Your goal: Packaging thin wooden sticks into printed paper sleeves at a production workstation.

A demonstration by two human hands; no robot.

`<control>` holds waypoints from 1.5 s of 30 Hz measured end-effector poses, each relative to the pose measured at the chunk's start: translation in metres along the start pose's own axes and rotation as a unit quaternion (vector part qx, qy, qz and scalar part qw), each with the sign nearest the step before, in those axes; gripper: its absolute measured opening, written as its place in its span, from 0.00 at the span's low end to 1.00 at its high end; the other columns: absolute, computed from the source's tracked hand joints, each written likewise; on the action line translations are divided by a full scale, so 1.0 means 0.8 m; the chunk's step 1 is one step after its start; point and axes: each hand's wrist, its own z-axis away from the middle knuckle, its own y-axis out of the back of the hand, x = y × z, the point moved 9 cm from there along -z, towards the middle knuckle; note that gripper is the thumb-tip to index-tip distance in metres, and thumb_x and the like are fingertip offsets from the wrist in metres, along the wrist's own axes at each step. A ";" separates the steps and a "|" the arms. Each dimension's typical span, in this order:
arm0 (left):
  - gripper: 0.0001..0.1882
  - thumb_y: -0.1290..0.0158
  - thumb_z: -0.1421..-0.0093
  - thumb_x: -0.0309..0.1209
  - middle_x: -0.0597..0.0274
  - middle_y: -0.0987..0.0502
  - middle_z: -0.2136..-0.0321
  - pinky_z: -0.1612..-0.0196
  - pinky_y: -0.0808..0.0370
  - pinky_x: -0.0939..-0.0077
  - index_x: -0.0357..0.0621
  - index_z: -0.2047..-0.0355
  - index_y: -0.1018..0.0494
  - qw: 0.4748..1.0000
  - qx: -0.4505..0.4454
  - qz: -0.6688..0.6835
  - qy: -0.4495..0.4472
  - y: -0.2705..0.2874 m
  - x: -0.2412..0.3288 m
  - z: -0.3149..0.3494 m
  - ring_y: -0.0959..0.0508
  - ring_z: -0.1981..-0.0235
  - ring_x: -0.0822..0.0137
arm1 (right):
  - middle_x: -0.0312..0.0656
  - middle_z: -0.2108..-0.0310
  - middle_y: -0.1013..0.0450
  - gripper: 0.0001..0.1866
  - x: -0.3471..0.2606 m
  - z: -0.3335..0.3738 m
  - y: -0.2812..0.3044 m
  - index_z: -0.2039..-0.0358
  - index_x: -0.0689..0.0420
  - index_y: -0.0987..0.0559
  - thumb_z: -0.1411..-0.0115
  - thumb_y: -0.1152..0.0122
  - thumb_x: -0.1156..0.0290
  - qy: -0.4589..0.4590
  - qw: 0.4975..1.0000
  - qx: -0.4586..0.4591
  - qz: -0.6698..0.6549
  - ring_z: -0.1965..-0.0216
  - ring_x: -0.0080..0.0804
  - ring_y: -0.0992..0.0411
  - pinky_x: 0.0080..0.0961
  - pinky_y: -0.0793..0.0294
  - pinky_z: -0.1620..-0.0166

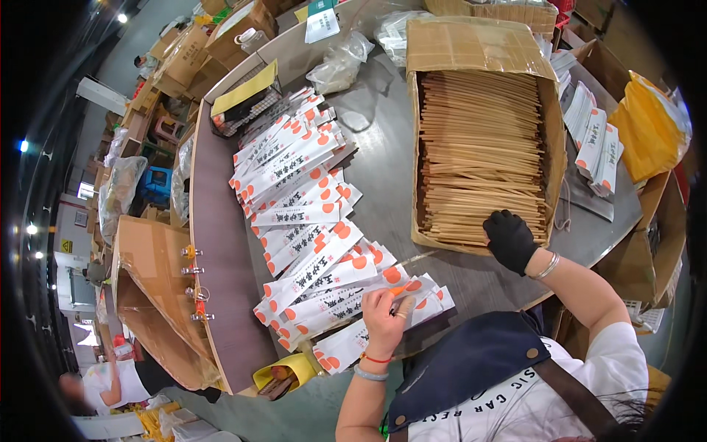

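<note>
Wooden sticks [482, 147] fill much of the cardboard box [479, 46] on the right; white sleeves [294, 214] heap the counter [390, 162] on the left, whether filled I cannot tell. The left hand [384, 318] touches the near sleeves, the gloved right hand [512, 240] the near sticks; both hands' fingers are bent, grip unclear. The box's wall stands between sticks and sleeves; a clear bag [341, 62] lies far off.

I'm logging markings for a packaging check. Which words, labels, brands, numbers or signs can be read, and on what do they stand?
I can locate wording, but won't copy it:
White paper sleeves: large dark characters, readable; smaller lines too small.
White shirt: dark capital letters, partly hidden.
Green-and-white leaflet: too small to read.
Yellow wall sign: too small.
Background carton: print blurred.
</note>
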 end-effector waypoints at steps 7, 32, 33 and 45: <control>0.15 0.33 0.51 0.33 0.59 0.27 0.67 0.60 0.31 0.63 0.40 0.65 0.22 0.998 0.019 -0.040 -0.043 0.003 0.006 0.003 0.29 0.65 0.57 | 0.48 0.70 0.28 0.10 0.010 0.010 0.131 0.58 0.62 0.24 0.42 0.44 0.82 -0.025 0.955 0.207 -0.210 0.67 0.44 0.26 0.32 0.27 0.62; 0.13 0.31 0.52 0.36 0.67 0.27 0.71 0.59 0.36 0.70 0.48 0.67 0.19 0.992 -0.038 0.086 0.083 -0.004 -0.013 0.002 0.29 0.67 0.64 | 0.47 0.67 0.29 0.07 0.009 0.021 0.011 0.69 0.59 0.25 0.51 0.41 0.76 -0.003 0.997 -0.010 0.077 0.62 0.47 0.28 0.39 0.27 0.61; 0.12 0.31 0.51 0.36 0.67 0.27 0.71 0.60 0.36 0.70 0.47 0.68 0.19 0.993 -0.036 0.088 0.072 -0.003 -0.015 0.004 0.29 0.68 0.64 | 0.46 0.68 0.28 0.10 0.009 0.027 0.025 0.65 0.58 0.25 0.49 0.41 0.76 0.002 1.000 0.015 0.015 0.64 0.47 0.27 0.40 0.26 0.62; 0.13 0.34 0.46 0.39 0.64 0.25 0.70 0.63 0.33 0.73 0.42 0.68 0.20 0.992 -0.063 0.107 0.029 0.001 -0.008 -0.001 0.31 0.70 0.66 | 0.39 0.72 0.28 0.14 -0.044 0.048 0.056 0.61 0.46 0.21 0.49 0.33 0.69 0.139 0.978 -0.037 -0.148 0.69 0.42 0.26 0.38 0.27 0.69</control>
